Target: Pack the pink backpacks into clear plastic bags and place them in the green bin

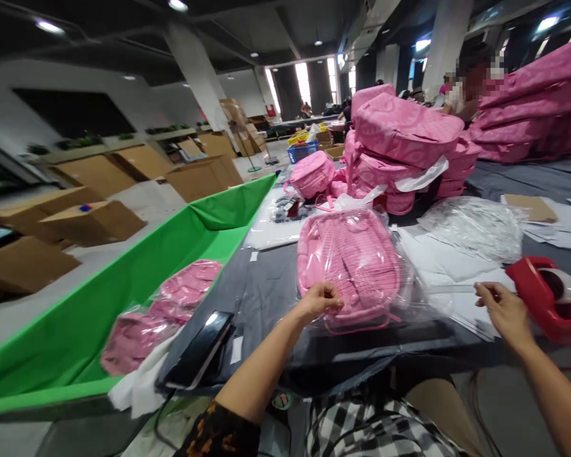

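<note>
A pink backpack (pixel 349 260) lies flat on the dark cloth in front of me, inside a clear plastic bag (pixel 412 289) whose loose edge spreads to the right. My left hand (pixel 321 299) rests at the bag's lower left, its fingers curled and closed on the plastic. Off to the right, my right hand (pixel 502 312) is raised over white paper sheets, thumb and fingertips pinched together. Whatever that pinch holds is too small to make out. Close beside it stands a red tape dispenser (pixel 535 295) with a roll in it.
Bagged pink backpacks (pixel 140 339) lie in a green fabric bin (pixel 76 355) on the left. A black phone-like case (pixel 197 349) sits at the table edge. Pink backpacks (pixel 404 127) are piled behind, near a heap of clear bags (pixel 476 225). A person (pixel 469 92) is behind the pile.
</note>
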The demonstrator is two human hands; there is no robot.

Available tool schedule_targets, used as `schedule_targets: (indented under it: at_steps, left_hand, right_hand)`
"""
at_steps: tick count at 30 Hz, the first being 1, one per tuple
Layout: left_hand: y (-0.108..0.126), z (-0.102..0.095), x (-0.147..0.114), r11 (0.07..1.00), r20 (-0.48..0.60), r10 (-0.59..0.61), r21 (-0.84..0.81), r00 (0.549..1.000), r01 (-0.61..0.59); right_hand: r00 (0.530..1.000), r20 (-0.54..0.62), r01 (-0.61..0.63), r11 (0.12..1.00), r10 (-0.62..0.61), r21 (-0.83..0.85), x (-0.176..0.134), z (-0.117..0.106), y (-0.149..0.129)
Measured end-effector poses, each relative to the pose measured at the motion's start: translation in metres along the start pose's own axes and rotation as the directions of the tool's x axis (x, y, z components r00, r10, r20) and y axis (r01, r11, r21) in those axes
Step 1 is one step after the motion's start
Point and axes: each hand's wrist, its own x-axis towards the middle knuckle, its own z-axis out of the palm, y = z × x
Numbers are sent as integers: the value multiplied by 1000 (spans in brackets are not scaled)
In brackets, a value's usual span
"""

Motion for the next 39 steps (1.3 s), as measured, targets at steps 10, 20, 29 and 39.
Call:
schedule_targets:
  at_steps: [10,20,29,39]
  left_hand:
    - [4,-4,-3,1000,23,-7,15,1000,6]
    - [11,-1,-3,997,-36,-44,60,998,46]
    - [9,-2,1,995,0,-76,57,997,76]
    - [3,-4,9,996,-52,-91,-20,995,90]
  right_hand:
    - [915,-343,-289,938,213,-190,19,-158,64]
    - [920,-255,-312,950,297,-23,42,-156,81]
    - [878,-202,-338,862,433,379,-40,-121,88]
    - [834,488,35,907,-258,420,-79,-3,-64]
